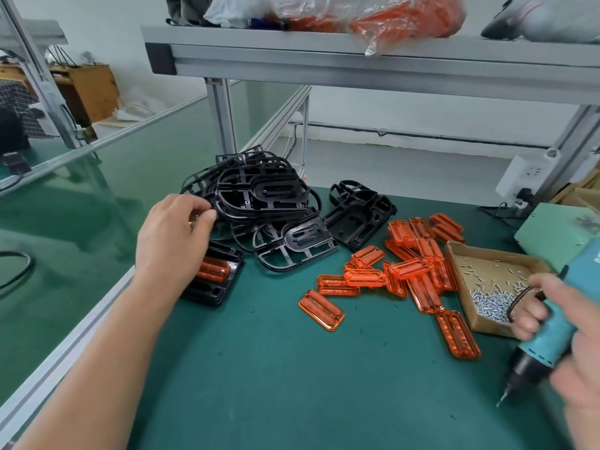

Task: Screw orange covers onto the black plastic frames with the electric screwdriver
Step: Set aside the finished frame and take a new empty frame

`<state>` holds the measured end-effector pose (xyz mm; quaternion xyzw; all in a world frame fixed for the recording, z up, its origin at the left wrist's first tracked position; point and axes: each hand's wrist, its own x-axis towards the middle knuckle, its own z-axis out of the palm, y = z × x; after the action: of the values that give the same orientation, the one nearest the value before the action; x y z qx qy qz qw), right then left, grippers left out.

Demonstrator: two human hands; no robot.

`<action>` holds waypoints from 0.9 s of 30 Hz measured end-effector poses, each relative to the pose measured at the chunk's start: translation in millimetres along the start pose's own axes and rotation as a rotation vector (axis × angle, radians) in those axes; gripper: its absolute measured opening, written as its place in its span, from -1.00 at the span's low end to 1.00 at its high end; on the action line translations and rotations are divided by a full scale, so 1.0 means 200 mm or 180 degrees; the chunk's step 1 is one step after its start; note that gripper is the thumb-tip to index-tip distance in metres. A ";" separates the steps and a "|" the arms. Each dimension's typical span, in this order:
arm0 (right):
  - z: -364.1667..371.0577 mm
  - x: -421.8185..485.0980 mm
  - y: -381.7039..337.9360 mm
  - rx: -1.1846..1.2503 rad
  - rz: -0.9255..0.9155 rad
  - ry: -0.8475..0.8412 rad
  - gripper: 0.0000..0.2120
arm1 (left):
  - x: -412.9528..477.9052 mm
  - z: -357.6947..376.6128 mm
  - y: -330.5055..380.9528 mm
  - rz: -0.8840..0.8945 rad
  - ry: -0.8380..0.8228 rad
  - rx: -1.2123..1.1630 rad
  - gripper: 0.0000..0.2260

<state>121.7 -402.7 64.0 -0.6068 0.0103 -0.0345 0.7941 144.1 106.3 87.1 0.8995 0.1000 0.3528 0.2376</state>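
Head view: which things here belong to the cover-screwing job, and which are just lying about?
Job: black frames, orange covers, box of screws, screwdriver gripped in the right hand, finished frame by the left hand.
Lying about: bags on the shelf, green box, power strip.

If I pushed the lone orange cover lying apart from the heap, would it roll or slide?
Probably slide, not roll: the orange cover is a flat rounded rectangle lying on the green mat. It looks like thin translucent plastic, so likely light and fairly stiff. Its glossy skin may be slippery.
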 end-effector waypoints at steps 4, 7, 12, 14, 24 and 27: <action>0.03 -0.05 -0.14 -0.0588 0.0170 -0.0155 -0.38 | -0.06 0.07 0.23 0.0825 -0.0159 -0.0021 -0.98; -0.05 -0.09 -0.25 -0.1712 0.0112 -0.0088 -0.43 | -0.10 0.18 0.34 0.1144 -0.0799 0.0269 -0.89; -0.11 -0.14 -0.26 -0.4059 0.0069 -0.0097 -0.37 | -0.14 0.40 0.42 0.1465 -0.1404 0.1295 -0.71; -0.15 -0.15 -0.25 -0.4467 0.0119 0.0070 -0.29 | -0.14 0.44 0.41 0.1560 -0.1365 0.1641 -0.71; -0.34 -0.25 -0.18 -0.4966 0.0416 0.0117 -0.37 | -0.20 0.38 0.38 0.1587 -0.1498 0.0452 -0.74; -0.35 -0.26 -0.15 -0.4932 0.0376 0.0166 -0.45 | -0.24 0.26 0.44 0.1552 -0.1637 -0.0578 -0.78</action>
<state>65.3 -475.3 73.8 -0.9862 0.0825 0.0107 0.1434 145.6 -4.7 69.5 0.9314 -0.2121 0.1688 0.2428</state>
